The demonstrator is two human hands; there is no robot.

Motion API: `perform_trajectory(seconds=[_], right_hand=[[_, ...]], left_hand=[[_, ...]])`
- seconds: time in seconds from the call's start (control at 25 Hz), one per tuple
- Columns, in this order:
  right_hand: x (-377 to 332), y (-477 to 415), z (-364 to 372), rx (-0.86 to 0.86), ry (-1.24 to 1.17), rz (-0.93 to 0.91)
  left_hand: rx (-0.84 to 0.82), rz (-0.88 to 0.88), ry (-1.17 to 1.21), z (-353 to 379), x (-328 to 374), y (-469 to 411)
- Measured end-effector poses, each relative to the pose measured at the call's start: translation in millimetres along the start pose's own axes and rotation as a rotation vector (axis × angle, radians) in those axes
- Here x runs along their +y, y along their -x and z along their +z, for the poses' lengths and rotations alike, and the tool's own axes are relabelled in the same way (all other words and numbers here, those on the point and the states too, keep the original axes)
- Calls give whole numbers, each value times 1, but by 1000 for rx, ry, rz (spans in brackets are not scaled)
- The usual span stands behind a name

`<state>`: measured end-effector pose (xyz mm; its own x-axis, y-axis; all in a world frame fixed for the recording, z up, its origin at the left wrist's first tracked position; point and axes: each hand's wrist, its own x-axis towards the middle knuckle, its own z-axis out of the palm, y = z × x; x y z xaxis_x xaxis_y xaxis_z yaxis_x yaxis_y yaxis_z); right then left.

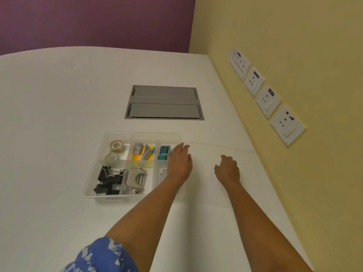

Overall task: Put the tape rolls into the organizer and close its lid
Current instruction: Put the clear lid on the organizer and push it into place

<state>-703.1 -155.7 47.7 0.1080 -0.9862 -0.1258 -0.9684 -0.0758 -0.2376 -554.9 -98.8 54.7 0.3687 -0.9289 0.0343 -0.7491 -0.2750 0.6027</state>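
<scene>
A clear plastic organizer (92, 190) with several compartments lies on the white table. Its back-left compartment holds two tape rolls: one (116, 146) with an orange-brown core standing on edge, and a clear one (111, 158) in front of it. The clear lid (245, 185) lies flat on the table to the right of the organizer. My left hand (179, 162) reaches over the organizer's right edge, fingers spread, holding nothing. My right hand (227, 169) hovers above or rests on the lid, fingers loosely curled down; I cannot tell if it touches.
Other compartments hold black binder clips (109, 180), a grey hole punch (136, 178), pens with yellow notes (144, 153) and teal clips (164, 153). A grey cable hatch (164, 103) sits in the table behind. A yellow wall with sockets (267, 95) runs along the right.
</scene>
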Motion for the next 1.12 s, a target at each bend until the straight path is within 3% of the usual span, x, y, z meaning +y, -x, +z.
perform_trajectory(seconds=[0.16, 0.28, 0.48, 0.76, 0.96, 1.12], right_hand=[[54, -6, 0, -46, 11, 131], [88, -12, -1, -61, 7, 255], [116, -20, 0, -77, -97, 379], [125, -36, -13, 83, -389, 528], [114, -44, -28, 233, -672, 551], [103, -41, -44, 395, -688, 503]], left_hand=[[-213, 14, -14, 43, 13, 13], [-324, -118, -107, 65, 21, 14], [-345, -411, -130, 80, 33, 9], [-235, -610, 69, 69, 59, -13], [-70, -651, 160, 53, 83, -20], [86, -665, 257, 25, 87, -26]])
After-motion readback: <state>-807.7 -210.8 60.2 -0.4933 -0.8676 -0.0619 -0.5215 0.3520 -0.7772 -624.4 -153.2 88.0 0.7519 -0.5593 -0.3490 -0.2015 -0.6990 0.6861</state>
